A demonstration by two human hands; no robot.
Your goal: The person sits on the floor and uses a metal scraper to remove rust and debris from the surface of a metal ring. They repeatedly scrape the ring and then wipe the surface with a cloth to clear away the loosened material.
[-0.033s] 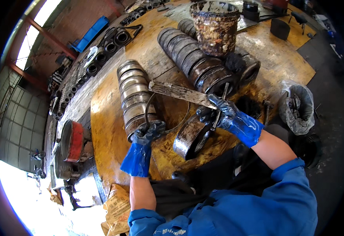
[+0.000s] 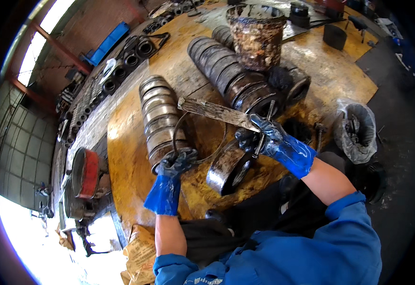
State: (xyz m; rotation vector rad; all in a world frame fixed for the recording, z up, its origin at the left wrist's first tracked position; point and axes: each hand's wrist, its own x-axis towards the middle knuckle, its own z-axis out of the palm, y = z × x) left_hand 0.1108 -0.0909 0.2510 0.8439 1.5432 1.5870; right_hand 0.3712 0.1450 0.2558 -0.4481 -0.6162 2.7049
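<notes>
My left hand (image 2: 175, 164), in a greasy blue glove, is closed around the lower left side of a thin metal ring (image 2: 174, 135), which stands tilted. My right hand (image 2: 276, 135), gloved alike, grips a flat, worn wooden strip (image 2: 217, 113) that reaches left over the top of the ring. A thin metal rod (image 2: 258, 149) also sits in the right hand, crossing the strip's end; its exact kind is unclear. Just below that hand a wide, shiny metal ring (image 2: 220, 175) rests on its edge, grease-smeared. Beyond my left hand lies a row of metal rings (image 2: 162, 114).
A longer row of dark greasy rings (image 2: 226, 73) lies farther off, beside a grease-caked bucket (image 2: 256, 40). On the right stands a plastic-lined container (image 2: 357, 135). A red-banded drum (image 2: 87, 172) is at left, and a brown paper sack (image 2: 138, 256) lies near my left forearm.
The view has shifted very slightly. Both hands keep the same holds on the thin ring, the wooden strip and the rod.
</notes>
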